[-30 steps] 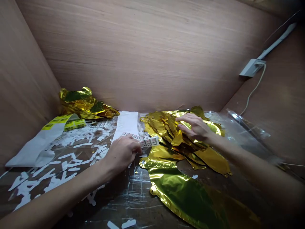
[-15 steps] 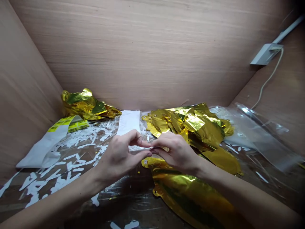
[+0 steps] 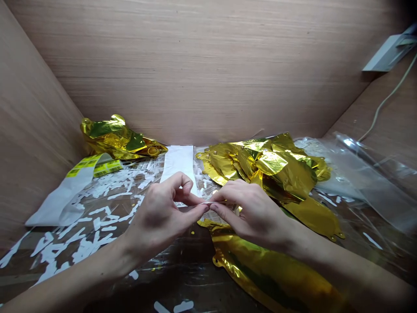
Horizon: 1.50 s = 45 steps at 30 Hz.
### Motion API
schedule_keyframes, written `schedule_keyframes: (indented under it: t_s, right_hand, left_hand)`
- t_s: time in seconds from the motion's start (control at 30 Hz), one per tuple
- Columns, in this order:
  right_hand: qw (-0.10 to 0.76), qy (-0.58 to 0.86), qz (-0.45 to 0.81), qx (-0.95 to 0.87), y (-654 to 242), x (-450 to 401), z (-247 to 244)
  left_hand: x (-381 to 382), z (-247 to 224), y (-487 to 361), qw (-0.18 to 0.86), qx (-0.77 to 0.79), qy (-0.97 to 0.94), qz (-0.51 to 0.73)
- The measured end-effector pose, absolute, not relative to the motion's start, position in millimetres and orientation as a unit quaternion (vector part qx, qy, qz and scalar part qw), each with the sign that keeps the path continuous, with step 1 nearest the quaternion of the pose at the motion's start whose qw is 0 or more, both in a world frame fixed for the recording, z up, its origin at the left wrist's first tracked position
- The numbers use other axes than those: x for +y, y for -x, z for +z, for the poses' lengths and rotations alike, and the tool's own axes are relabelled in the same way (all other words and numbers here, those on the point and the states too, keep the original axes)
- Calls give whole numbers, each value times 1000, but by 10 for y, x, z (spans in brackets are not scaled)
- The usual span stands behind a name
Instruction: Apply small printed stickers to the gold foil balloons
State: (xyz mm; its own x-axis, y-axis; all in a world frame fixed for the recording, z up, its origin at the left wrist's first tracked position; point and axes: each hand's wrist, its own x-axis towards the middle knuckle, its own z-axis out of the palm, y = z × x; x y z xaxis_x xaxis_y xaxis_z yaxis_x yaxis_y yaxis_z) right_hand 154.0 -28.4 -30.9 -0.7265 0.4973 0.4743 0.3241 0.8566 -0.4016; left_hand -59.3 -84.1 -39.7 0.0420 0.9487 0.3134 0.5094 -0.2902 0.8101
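Note:
My left hand (image 3: 159,213) and my right hand (image 3: 249,211) meet fingertip to fingertip above the table. Thumbs and forefingers of both pinch a thin white strip (image 3: 207,203), of which only a sliver shows. Under my right hand and forearm lies a flat gold foil balloon (image 3: 260,261), its near end out of view. A heap of similar gold foil balloons (image 3: 273,169) spreads just beyond that hand. Behind my left hand, a white paper sheet (image 3: 178,161) lies against the back wall.
Small white strips (image 3: 107,213) litter the table's left side. A label roll strip with yellow labels (image 3: 81,167) curls by the left wall. More gold foil (image 3: 120,139) sits in the back left corner. Clear plastic bags (image 3: 368,182) lie right, below a white power box (image 3: 387,54) with a cable.
My fingertips have drawn closer together, and less of the white strip shows between them. The view has shifted slightly; the balloons and scraps lie as before.

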Motion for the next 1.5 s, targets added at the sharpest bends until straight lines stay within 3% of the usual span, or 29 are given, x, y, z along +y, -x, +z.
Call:
schedule_keyframes:
  t_s: [0.2, 0.6, 0.97, 1.23, 1.5]
  right_hand:
    - [351, 243, 160, -890, -1549, -290, -353]
    - [334, 257, 224, -879, -1531, -318, -292]
    - [313, 257, 192, -894, -1522, -306, -391]
    - [344, 250, 187, -886, -1537, -288, -392]
    - [302, 276, 214, -887, -1520, -265, -368]
  left_hand:
    - [-866, -359, 566, 301, 543, -634, 461]
    - [-854, -353, 565, 360, 535, -603, 469]
    - [-853, -406, 539, 316, 544, -635, 448]
    - [-857, -414, 523, 332, 538, -623, 461]
    - [-843, -492, 545, 325, 550, -631, 439]
